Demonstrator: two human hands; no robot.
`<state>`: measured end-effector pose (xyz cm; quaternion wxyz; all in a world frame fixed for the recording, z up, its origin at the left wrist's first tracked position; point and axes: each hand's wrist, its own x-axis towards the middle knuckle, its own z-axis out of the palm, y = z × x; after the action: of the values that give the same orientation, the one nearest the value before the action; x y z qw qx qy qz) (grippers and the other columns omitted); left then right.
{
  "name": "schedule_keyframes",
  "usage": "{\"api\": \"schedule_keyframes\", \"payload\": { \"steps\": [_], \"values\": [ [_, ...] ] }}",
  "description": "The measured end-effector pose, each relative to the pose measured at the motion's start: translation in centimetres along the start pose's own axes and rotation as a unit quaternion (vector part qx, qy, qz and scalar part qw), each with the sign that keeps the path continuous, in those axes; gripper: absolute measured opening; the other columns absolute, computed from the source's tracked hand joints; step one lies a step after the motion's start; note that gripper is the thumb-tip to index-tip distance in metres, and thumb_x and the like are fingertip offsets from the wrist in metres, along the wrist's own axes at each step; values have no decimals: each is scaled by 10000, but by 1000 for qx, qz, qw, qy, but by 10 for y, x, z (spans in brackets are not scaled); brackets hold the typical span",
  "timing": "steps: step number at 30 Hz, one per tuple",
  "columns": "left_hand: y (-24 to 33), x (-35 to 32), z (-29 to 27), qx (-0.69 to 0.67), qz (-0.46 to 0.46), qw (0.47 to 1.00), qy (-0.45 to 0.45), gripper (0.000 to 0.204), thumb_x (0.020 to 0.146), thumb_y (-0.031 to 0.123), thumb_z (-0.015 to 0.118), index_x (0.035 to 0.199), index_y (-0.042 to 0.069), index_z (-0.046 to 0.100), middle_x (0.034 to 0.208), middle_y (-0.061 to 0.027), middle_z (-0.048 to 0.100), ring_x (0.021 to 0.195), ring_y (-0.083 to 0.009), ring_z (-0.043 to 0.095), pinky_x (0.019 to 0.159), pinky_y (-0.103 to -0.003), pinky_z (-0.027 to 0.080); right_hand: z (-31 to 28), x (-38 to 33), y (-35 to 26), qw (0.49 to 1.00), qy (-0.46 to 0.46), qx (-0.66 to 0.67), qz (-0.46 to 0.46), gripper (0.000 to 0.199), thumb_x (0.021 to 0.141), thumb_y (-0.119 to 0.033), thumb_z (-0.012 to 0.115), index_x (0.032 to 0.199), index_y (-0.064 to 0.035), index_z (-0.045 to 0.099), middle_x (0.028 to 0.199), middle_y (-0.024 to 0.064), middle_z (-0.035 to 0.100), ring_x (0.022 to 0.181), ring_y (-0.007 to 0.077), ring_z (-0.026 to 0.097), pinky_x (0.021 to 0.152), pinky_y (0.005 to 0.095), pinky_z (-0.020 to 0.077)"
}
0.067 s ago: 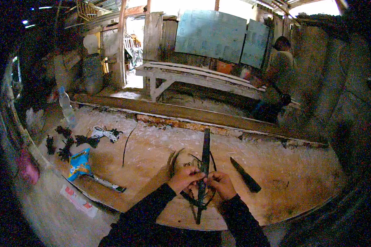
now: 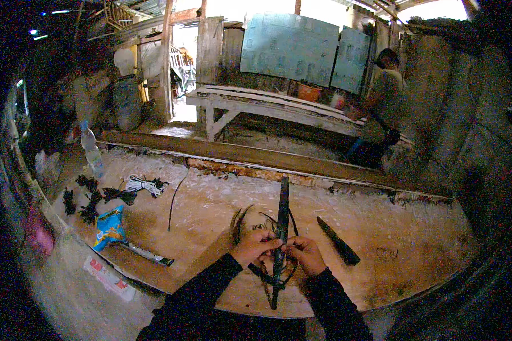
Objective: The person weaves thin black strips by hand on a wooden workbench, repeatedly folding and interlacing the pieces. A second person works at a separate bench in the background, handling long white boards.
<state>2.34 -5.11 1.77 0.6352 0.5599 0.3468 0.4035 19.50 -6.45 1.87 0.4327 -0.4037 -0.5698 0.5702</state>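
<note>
A long dark tapered piece (image 2: 283,211), flat and narrow, stands lengthwise away from me on the wooden bench top. My left hand (image 2: 257,248) pinches at its middle from the left, thumb and fingers closed. From the right, my right hand (image 2: 305,254) meets it with fingertips pinched at the same spot. Whether a thin cord is also between the fingertips is too small to tell. A dark strap or cord (image 2: 261,274) loops around the piece's lower half, below my hands. Thin dark strands (image 2: 240,221) lie just beyond my left hand.
Right of my hands lies a dark pointed blade-shaped piece (image 2: 339,241). To the left are a blue snack packet (image 2: 110,227), a white cord bundle (image 2: 142,184), black tangled bundles (image 2: 89,206) and a plastic bottle (image 2: 91,149). A person (image 2: 385,99) stands by a long far bench (image 2: 267,102).
</note>
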Motion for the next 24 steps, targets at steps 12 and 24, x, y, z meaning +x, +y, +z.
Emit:
{"api": "schedule_keyframes", "payload": {
  "steps": [12,24],
  "values": [
    [5,3,-4,21,16,999,-31,146,761,183,575,757,46,525,611,8,519,426,-43,405,369,-181,308,-6,9,3,987,11,-109,-115,41,725,-62,546,734,-25,561,710,12,551,665,81,492,613,216,395],
    [4,3,-3,117,14,993,0,194,735,225,607,762,51,527,607,13,512,433,-46,410,366,-181,320,0,4,-9,984,24,-131,-118,45,709,-46,543,679,-43,510,672,-19,501,665,72,462,622,218,380]
  ]
}}
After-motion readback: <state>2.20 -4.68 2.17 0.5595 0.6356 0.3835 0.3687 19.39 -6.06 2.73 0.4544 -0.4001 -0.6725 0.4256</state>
